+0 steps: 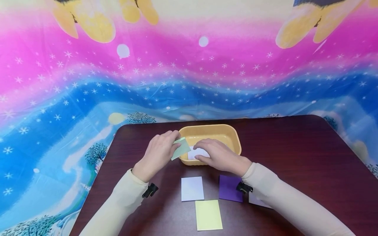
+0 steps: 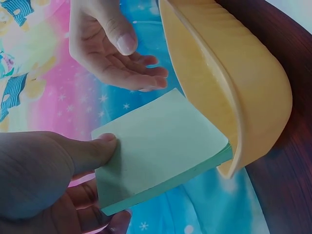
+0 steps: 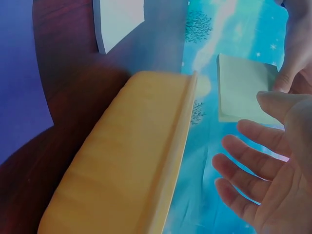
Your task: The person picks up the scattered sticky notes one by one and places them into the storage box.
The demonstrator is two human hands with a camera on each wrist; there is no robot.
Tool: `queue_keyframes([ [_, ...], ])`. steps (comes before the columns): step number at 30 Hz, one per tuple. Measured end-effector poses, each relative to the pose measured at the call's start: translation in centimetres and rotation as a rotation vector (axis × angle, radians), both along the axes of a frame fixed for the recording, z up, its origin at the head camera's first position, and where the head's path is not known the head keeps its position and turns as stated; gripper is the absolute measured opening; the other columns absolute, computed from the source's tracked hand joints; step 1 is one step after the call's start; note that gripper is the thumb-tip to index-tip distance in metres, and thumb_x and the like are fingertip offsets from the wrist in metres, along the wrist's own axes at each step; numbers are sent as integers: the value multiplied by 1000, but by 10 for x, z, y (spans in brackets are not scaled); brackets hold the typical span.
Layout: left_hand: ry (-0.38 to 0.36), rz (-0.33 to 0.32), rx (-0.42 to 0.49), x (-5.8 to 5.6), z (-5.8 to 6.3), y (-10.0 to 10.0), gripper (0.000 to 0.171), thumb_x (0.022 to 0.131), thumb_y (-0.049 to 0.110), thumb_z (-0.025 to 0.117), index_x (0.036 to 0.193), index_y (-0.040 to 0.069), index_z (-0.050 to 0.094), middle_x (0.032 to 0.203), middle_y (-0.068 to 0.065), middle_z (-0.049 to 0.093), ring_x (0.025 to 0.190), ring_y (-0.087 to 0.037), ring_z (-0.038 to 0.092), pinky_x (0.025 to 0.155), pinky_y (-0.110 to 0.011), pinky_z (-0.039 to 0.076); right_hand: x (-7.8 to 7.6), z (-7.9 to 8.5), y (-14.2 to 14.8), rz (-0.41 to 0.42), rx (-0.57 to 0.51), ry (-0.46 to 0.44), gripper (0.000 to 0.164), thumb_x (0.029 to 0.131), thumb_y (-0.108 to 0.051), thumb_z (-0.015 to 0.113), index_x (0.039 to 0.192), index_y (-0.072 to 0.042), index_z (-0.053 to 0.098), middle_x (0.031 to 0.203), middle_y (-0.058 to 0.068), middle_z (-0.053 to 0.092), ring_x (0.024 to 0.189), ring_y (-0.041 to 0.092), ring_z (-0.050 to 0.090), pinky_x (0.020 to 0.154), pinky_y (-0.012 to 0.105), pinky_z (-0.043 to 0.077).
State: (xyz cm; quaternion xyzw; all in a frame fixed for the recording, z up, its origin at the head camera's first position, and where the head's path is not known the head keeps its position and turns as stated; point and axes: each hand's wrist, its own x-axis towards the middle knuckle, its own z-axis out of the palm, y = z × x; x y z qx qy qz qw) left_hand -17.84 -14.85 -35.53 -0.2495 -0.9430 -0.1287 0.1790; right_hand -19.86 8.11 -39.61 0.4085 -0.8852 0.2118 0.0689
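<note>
My left hand (image 1: 160, 149) pinches a pale green sticky-note pad (image 2: 161, 141) between thumb and fingers at the near left rim of a yellow plastic basket (image 1: 233, 134). Over the basket's near side is my right hand (image 1: 220, 155), its fingers loosely bent and holding nothing. In the right wrist view that hand's fingers (image 3: 253, 158) are spread and relaxed, close to the green pad. Below it in the head view, a whitish pad (image 1: 193, 154) lies inside the basket, partly hidden by the right hand.
Nearer on the dark wooden table (image 1: 295, 157) lie a pale lavender pad (image 1: 192, 188), a purple pad (image 1: 228, 188) and a yellow pad (image 1: 208, 215). Another pale pad (image 1: 258, 200) is partly covered by the right sleeve. A printed cloth (image 1: 183, 72) hangs behind the table.
</note>
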Motion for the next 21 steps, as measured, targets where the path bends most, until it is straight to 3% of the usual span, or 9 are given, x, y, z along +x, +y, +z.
queue_keyframes([
  [12, -30, 0, 11, -4, -1, 3, 14, 84, 21, 67, 95, 16, 60, 81, 3, 61, 64, -11, 52, 57, -29, 41, -4, 1, 5, 0, -19, 1, 33, 91, -36, 57, 111, -11, 65, 106, 1, 66, 97, 14, 60, 85, 35, 47],
  [21, -5, -24, 10, -9, -4, 6, 14, 85, 22, 66, 95, 15, 60, 80, 3, 61, 63, -11, 52, 56, -29, 41, -6, 1, 7, -16, -18, 0, 32, 90, -35, 58, 111, -11, 65, 104, -2, 66, 97, 15, 61, 85, 35, 47],
])
